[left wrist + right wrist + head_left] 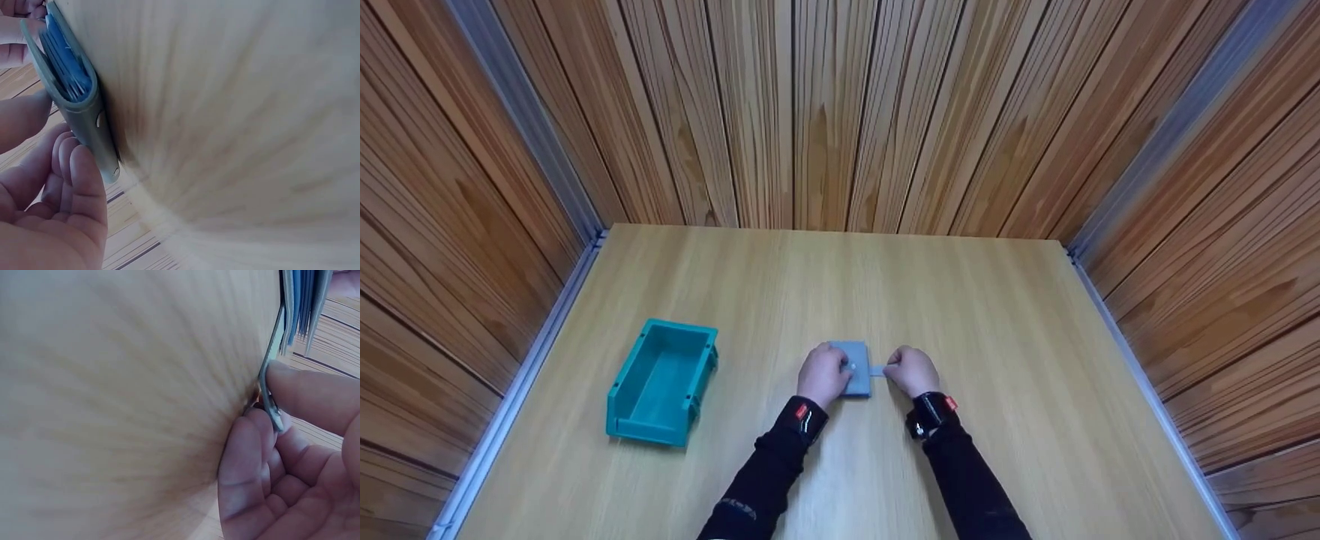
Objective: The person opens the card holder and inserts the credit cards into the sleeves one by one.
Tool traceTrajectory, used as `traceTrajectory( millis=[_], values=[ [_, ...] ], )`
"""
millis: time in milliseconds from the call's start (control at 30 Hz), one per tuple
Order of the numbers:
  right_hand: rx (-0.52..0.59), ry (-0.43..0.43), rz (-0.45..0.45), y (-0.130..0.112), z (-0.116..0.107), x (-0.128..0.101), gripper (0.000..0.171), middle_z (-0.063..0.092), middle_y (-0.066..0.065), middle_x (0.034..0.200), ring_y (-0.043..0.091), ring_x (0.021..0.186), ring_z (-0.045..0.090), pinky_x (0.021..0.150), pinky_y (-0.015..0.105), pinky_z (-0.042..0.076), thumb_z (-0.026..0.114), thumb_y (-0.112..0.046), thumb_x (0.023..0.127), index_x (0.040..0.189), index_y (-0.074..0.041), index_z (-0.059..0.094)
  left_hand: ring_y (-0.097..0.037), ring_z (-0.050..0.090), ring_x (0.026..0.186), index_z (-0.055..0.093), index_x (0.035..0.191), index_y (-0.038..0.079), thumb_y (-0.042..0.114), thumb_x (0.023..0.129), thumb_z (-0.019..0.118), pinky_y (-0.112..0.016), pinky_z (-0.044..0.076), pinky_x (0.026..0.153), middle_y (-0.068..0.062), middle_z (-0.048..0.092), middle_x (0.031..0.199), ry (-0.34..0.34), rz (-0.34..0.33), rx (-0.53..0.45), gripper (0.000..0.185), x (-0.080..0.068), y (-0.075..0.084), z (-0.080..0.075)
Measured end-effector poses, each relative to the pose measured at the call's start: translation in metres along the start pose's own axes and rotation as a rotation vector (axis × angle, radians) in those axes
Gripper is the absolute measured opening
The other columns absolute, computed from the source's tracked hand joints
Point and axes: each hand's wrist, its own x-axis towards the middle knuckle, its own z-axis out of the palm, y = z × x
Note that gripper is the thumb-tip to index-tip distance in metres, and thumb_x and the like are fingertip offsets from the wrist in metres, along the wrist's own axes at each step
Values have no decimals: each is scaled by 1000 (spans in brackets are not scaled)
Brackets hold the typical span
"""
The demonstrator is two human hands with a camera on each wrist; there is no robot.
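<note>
A small grey-blue card holder (857, 381) lies on the table in front of me, with its closing strap (877, 371) sticking out to the right. My left hand (823, 373) holds the holder at its left side, thumb on the top cover and fingers by the spine. Blue inner sleeves (67, 59) show between the covers in the left wrist view. With thumb and fingers my right hand (913, 370) pinches the free end of the strap, where a metal snap (274, 404) partly shows in the right wrist view.
A teal open-front plastic bin (664, 394) stands on the table to the left, apart from the left hand. The wooden tabletop (840, 285) is bounded by wood-plank walls (840, 112) at the back and both sides, with metal rails along the side edges.
</note>
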Motion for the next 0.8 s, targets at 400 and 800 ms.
traceTrajectory(
  millis=[400, 800],
  values=[
    [84, -5, 36, 3, -2, -1, 12, 59, 2, 76, 21, 74, 55, 70, 36, 44, 74, -11, 80, 82, -5, 64, -29, 61, 83, 72, 84, 1, 9, 75, 83, -40, 49, 76, -9, 62, 86, 24, 25, -12, 16, -2, 0, -3],
    [263, -7, 112, 9, -13, -8, 14, 59, 3, 74, 14, 59, 53, 53, 25, 42, 68, -16, 90, 89, -3, 64, -30, 63, 87, 73, 89, 1, 11, 76, 83, -41, 49, 81, -12, 64, 91, 5, 1, -26, 20, 0, -2, -2]
  ],
)
